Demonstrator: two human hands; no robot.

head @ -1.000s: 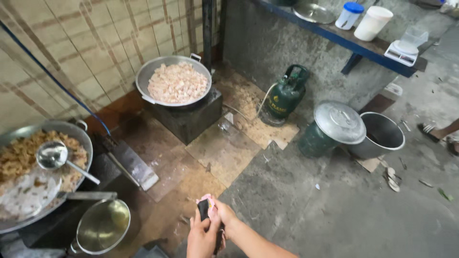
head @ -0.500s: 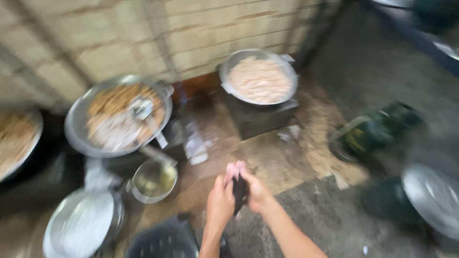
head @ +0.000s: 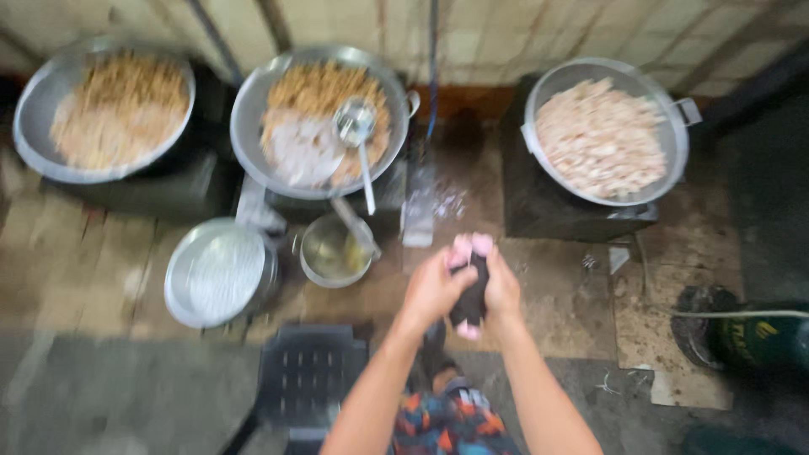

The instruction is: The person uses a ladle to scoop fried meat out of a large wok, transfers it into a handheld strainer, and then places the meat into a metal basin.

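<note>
Both my hands meet in front of me around a small dark object (head: 470, 286). My left hand (head: 431, 288) wraps its left side and my right hand (head: 502, 286) presses its right side. The picture is blurred, so I cannot tell what the dark object is. Beyond my hands stand three wide metal pans: one with pale food (head: 603, 133) at the right, one with brown and pale food and a metal ladle (head: 358, 135) in the middle (head: 320, 118), one with brown food (head: 105, 108) at the left.
A small metal pot (head: 335, 251) and a lidded metal pot (head: 217, 271) sit on the floor left of my hands. A dark plastic stool (head: 308, 375) is below them. A green gas cylinder (head: 750, 337) lies at the right. A tiled wall runs behind.
The view has swung left and now faces the pans squarely. A third pan has come into sight at the left. My hands stay joined on the dark object.
</note>
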